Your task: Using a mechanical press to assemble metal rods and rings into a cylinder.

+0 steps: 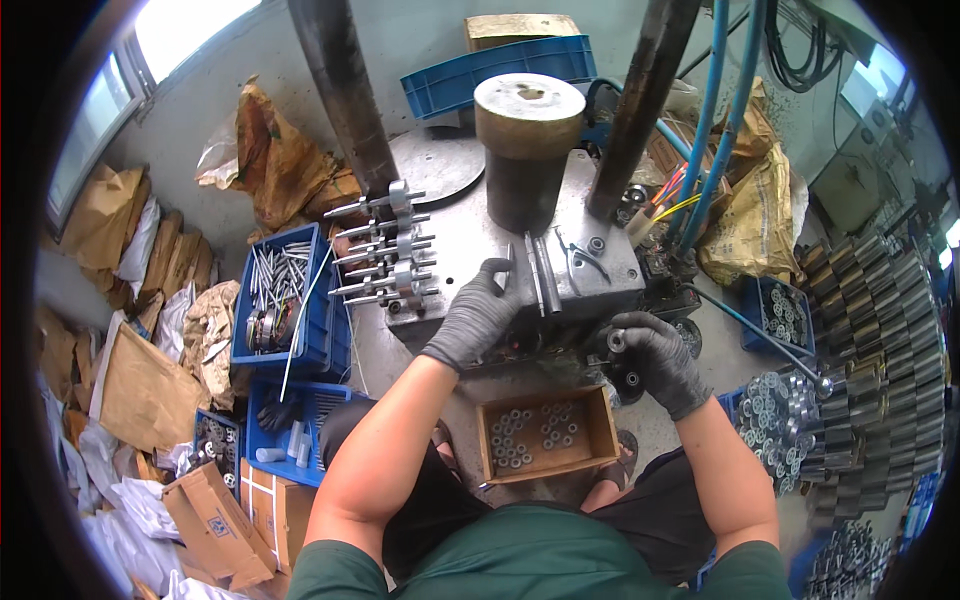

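A blue crate (283, 300) full of long metal rods sits on the left. Just below it is another blue crate (300, 425) with white tubes inside. Brown paper bags (150, 385) and cardboard boxes (215, 525) lie on the floor nearby. On the right, shiny metal rings stand in tall stacks (880, 340). Blue hoses (722, 110) hang down at the back, by a yellow-brown sack (752, 215).

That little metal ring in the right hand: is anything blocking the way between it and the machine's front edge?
Nothing visible does. The right hand pinches the small metal ring close beside the front of the grey metal machine block. The left hand rests on the block's front edge, off to the left, not in between.
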Tool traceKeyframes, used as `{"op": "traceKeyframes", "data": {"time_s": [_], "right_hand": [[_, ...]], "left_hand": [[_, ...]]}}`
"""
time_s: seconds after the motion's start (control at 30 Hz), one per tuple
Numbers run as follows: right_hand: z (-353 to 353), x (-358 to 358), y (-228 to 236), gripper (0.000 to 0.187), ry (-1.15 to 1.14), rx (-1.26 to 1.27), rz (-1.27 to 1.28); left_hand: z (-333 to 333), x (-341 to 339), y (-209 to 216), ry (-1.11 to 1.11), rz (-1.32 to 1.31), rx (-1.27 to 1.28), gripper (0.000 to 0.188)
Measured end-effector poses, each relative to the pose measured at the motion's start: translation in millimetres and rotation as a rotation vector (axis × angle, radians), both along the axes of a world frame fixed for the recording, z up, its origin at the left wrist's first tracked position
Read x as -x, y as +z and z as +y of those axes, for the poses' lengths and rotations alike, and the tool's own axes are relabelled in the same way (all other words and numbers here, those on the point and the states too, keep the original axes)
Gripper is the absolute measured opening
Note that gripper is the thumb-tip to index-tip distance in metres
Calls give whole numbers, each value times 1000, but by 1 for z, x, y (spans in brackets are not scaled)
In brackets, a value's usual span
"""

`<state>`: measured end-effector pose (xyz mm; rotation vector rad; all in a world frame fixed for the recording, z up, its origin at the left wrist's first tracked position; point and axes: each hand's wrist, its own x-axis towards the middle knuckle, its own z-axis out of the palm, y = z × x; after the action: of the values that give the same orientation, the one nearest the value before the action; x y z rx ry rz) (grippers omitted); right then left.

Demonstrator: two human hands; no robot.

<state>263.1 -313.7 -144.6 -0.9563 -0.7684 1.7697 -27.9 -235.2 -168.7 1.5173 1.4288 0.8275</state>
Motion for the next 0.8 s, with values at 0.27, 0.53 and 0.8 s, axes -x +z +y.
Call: {"op": "traceKeyframes", "data": {"time_s": [0.27,0.53,0.8], "right_hand": [[11,-14,-10,33,-165,105,194],[10,-3,-10,39,-245,3,159],[2,-1,-2,39,-269,-64,134]], "left_hand": [[-38,-15,28,-110,-803,185,61],[-86,-67,-1,-584,-785,433,52],[-95,-72,-14,-615,-662,567,49]]}}
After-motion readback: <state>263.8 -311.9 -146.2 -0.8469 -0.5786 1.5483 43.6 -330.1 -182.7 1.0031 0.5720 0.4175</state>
